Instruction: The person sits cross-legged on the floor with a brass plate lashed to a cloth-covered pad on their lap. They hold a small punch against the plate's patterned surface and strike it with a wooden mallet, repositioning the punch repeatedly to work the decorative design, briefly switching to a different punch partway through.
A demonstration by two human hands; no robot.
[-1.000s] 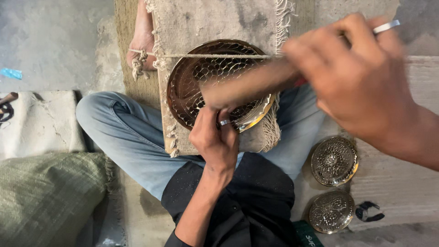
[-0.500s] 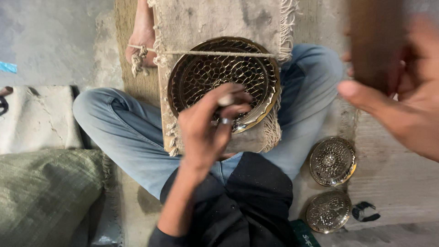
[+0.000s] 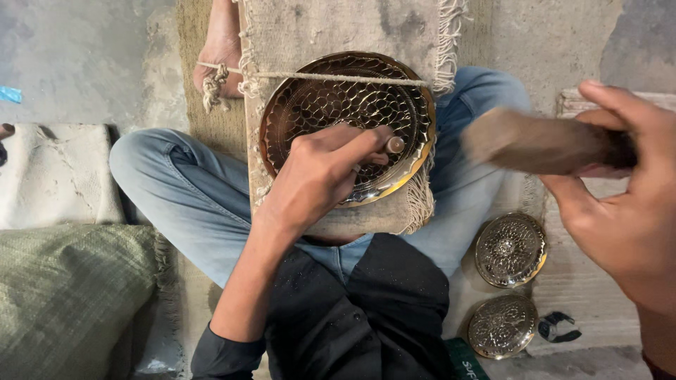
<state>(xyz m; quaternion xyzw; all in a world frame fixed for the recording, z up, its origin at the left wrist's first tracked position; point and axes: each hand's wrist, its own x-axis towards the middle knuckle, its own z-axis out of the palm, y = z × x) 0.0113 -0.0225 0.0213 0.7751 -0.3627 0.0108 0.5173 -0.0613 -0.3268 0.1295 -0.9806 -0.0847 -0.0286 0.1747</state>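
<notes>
Since the earlier frame, the right hand (image 3: 623,211) has dropped from high at the right to the level of the work, carrying a wooden mallet (image 3: 542,144) whose head is blurred with motion; the left hand (image 3: 317,176) has moved only slightly on the plate.

Findings: the left hand is closed around a small metal punch (image 3: 394,145), its butt end showing near the right side of the engraved brass plate (image 3: 345,105). The right hand is gripped on the mallet's handle, well apart from the left.

The plate lies on a cloth-covered board (image 3: 317,28) across the person's lap, held down by a cord (image 3: 338,77) over its upper part. It sits towards the board's near end, its lower right rim reaching the frayed right edge.

Step in hand, as judged: chasing the pattern, with the mallet in mid-swing towards the punch.

Next move calls for: a square blow on the butt of the punch, tip held steady on the line, then a short shift along the pattern.

Also noted: two smaller engraved discs (image 3: 510,250) on the floor at the right.
</notes>
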